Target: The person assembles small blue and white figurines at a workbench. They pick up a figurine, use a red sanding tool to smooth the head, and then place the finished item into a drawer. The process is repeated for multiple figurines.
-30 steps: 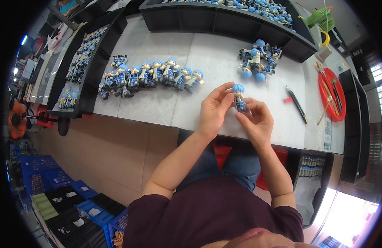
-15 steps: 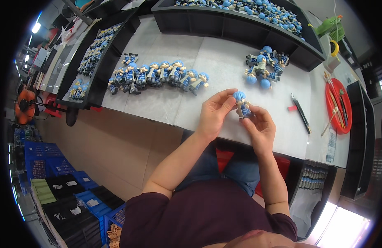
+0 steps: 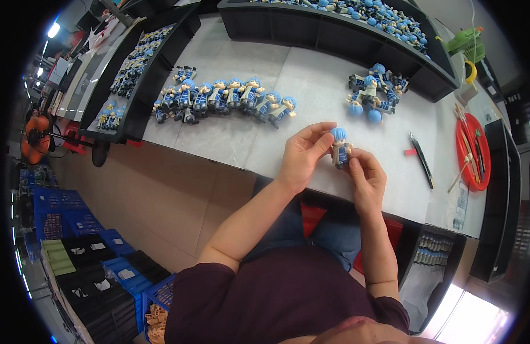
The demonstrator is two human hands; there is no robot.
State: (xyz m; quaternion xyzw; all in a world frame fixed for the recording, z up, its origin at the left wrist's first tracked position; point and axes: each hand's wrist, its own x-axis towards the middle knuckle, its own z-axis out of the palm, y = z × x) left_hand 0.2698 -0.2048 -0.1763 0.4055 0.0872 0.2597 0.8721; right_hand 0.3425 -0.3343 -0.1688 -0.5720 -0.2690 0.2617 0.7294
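We held a blue-haired toy figurine (image 3: 341, 150), dressed in blue and cream, facing us over the worktop (image 3: 316, 86).

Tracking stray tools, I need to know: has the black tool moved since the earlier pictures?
No: the black tool keeps its place left of the red tray.

desk (image 3: 311, 80): pale top | floor (image 3: 162, 189): beige, left of desk | light (image 3: 53, 30): white, upper left | red seat (image 3: 312, 214): below desk edge | fan (image 3: 34, 139): orange, far left
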